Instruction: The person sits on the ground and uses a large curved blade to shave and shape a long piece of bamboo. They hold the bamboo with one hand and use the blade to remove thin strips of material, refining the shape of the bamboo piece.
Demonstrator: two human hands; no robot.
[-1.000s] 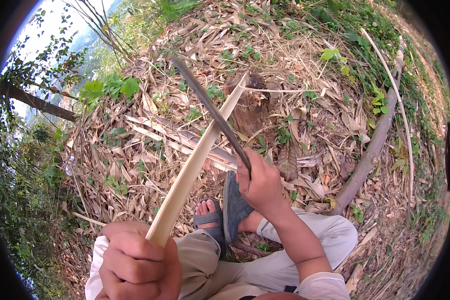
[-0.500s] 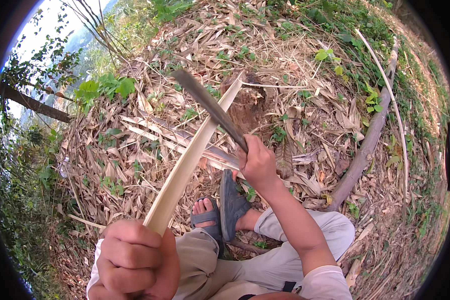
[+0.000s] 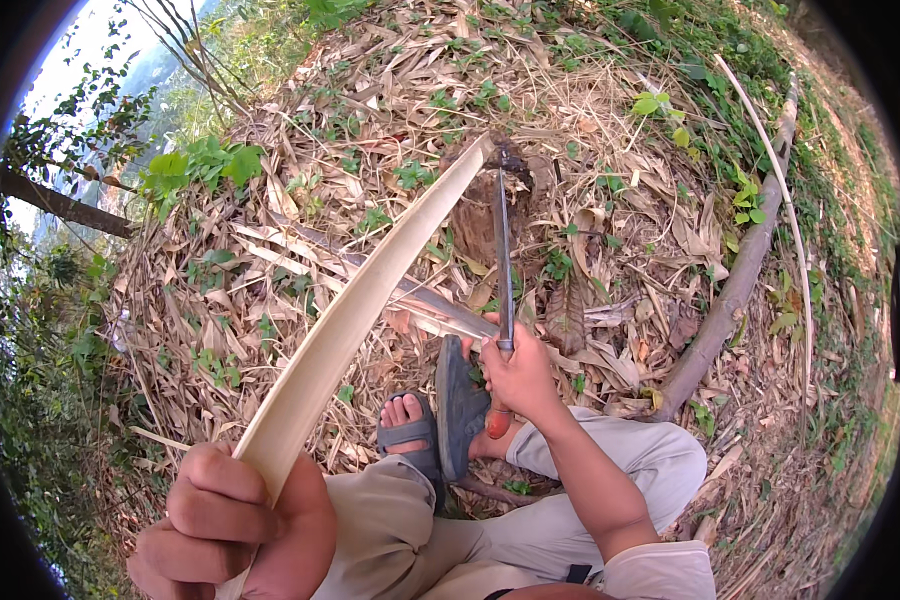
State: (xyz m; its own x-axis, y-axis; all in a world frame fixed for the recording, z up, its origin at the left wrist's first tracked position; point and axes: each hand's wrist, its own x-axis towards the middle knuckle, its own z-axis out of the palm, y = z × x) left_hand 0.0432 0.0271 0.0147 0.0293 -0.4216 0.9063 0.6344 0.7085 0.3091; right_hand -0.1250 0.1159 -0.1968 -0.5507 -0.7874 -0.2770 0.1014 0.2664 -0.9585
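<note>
A long, pale split bamboo strip [image 3: 360,295] slants up and to the right, its near end closed in the fist of my left hand [image 3: 230,515]. Its far end reaches the top of a brown tree stump [image 3: 478,228]; whether it rests there I cannot tell. My right hand [image 3: 520,372] is wrapped around the handle of a long knife [image 3: 504,250]. The blade points away from me and its tip overlaps the stump's dark top. The handle's reddish butt shows below my palm. Blade and strip are apart.
More split bamboo pieces [image 3: 435,305] lie in front of my sandals [image 3: 460,410]. At the right, a grey branch [image 3: 730,300] and a thin pale strip [image 3: 782,190] stretch along the ground. Dry leaves and green plants cover the slope. A dark trunk [image 3: 65,208] juts in from the left.
The knife has come off the strip and swung right, from crossing it to pointing straight ahead over the stump. My left hand has drawn back slightly left and down with the strip.
</note>
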